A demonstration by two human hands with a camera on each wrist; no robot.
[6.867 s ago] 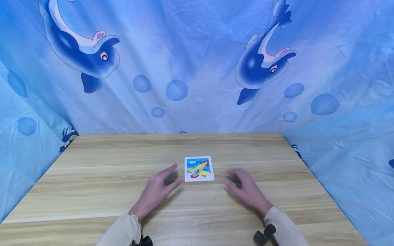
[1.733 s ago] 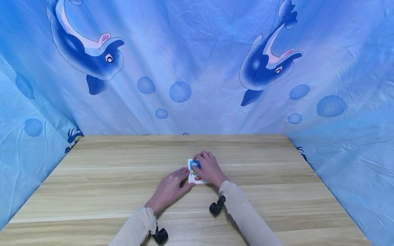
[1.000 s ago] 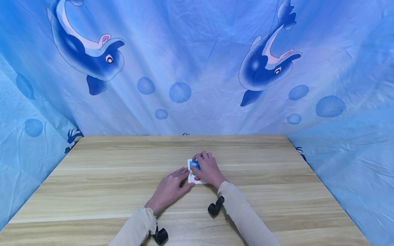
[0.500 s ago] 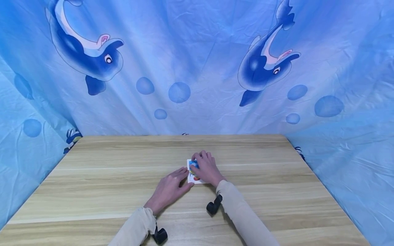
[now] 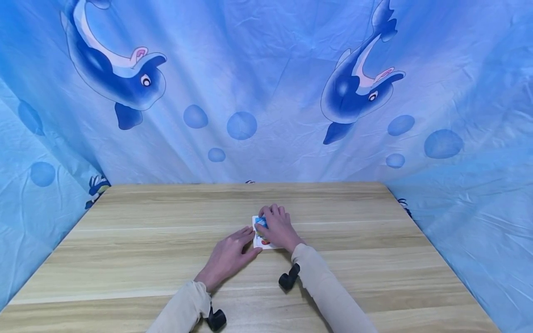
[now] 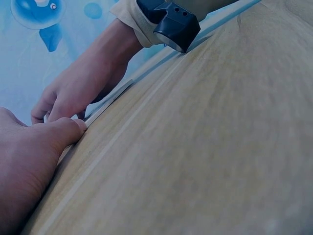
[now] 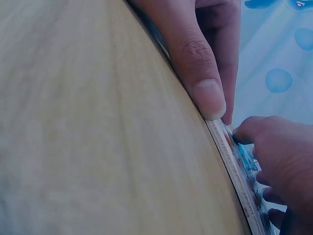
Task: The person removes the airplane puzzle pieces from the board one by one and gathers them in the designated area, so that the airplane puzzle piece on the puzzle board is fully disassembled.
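On the table lies a small square picture puzzle (image 5: pixel 260 243) with a white border, its plane picture mostly covered by my right hand. My left hand (image 5: pixel 228 254) grips the near left corner, thumb at the near edge and fingers along the left side. With bent fingers, my right hand (image 5: pixel 280 227) holds the puzzle from above, thumb on the picture and index finger by the far edge. The right wrist view shows the thin puzzle (image 7: pixel 229 152) edge-on, the left thumb pressing its corner. Whether a loose piece sits between the right fingers is hidden.
The wooden table (image 5: pixel 145 249) stretches out on all sides of the puzzle. Behind and beside it hangs a blue curtain (image 5: pixel 283 152) printed with dolphins and bubbles. A black camera (image 5: pixel 217 320) is strapped at each wrist.
From lying between two apart hands, the puzzle has come to be held by both. Over the last second the right thumb has slid slightly left across the picture; the left hand stays put.
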